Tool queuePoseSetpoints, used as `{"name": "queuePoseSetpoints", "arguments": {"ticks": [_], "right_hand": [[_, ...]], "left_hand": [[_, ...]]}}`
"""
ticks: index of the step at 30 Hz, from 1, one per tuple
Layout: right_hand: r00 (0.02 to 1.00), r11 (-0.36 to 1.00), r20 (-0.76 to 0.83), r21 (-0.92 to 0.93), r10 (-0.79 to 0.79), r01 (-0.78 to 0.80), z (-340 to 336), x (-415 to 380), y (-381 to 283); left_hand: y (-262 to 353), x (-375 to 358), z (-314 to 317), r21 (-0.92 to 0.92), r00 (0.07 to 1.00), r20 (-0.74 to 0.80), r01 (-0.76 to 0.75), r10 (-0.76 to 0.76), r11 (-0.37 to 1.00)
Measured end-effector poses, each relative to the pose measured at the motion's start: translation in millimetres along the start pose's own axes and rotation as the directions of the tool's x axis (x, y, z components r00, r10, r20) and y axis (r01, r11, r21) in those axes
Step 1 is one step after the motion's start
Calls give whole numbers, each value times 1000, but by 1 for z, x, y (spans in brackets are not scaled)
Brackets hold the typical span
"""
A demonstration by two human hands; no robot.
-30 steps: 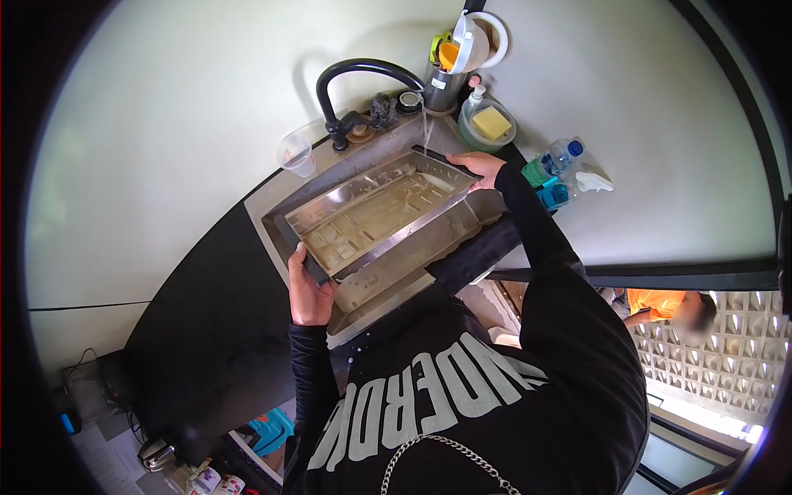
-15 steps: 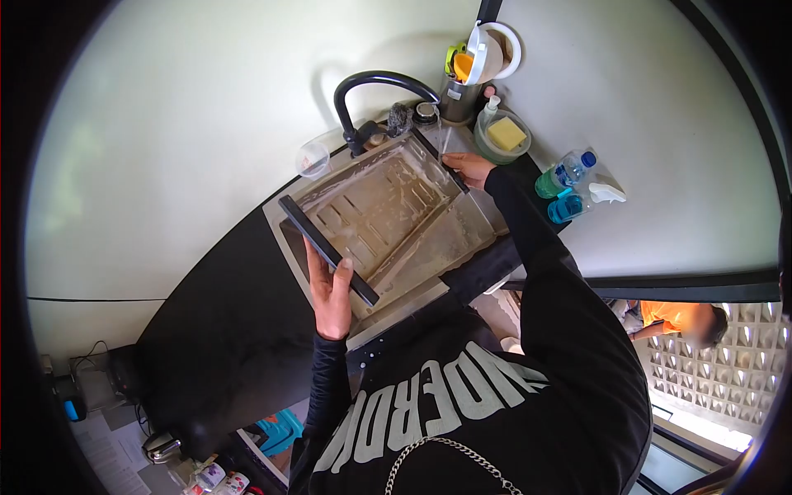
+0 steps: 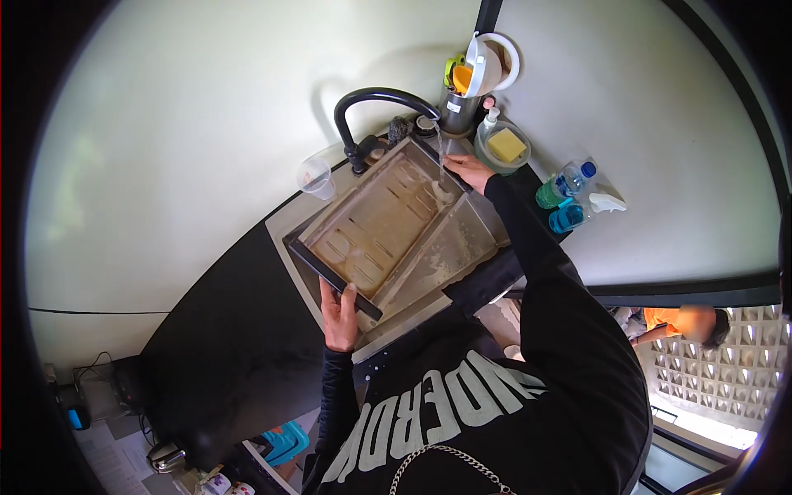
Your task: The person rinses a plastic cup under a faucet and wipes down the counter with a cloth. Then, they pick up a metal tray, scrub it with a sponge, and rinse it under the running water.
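A rectangular tray [image 3: 375, 235] with dark end bars and slots or ridges in its bottom lies tilted over the metal sink [image 3: 450, 247]. My left hand [image 3: 338, 316] grips the dark bar at its near-left end, thumb on top. At the opposite end, my right hand [image 3: 469, 172] holds the other dark bar, fingers closed around its edge. Water runs from the black faucet [image 3: 388, 92] beside my right fingers into the tray's upper right corner. Brownish water or residue covers the tray's bottom. The undersides of both grips are hidden.
A clear plastic cup [image 3: 316, 177] stands left of the faucet. A yellow sponge [image 3: 506, 145] sits in a bowl at right, near a green-filled bottle [image 3: 568, 183] and a blue spray bottle [image 3: 571, 216]. A person in orange [image 3: 664, 320] is in the background.
The tray's left end has come down lower into the sink, my left hand moving with it. Water now pools across the tray's bottom. My right hand keeps its hold.
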State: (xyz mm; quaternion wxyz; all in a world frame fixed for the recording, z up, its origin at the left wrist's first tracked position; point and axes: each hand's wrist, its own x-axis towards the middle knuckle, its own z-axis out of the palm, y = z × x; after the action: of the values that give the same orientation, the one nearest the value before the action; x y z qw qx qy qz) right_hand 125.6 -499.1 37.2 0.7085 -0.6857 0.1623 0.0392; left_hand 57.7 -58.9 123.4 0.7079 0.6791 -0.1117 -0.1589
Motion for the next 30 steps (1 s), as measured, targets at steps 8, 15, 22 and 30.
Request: {"name": "queuePoseSetpoints", "arguments": {"ticks": [8, 15, 22, 30], "right_hand": [[889, 893, 96, -87, 449, -442, -18, -65, -48], [852, 855, 191, 93, 487, -509, -31, -94, -73], [863, 863, 3, 19, 506, -506, -25, -106, -84], [963, 964, -98, -63, 250, -257, -14, -117, -89]], "left_hand": [[-13, 8, -18, -350, 936, 53, 344, -348, 871], [-20, 17, -15, -437, 854, 122, 504, -505, 745], [-28, 21, -12, -496, 830, 203, 545, -520, 676], [-63, 22, -8, -366, 841, 157, 536, -518, 760]]}}
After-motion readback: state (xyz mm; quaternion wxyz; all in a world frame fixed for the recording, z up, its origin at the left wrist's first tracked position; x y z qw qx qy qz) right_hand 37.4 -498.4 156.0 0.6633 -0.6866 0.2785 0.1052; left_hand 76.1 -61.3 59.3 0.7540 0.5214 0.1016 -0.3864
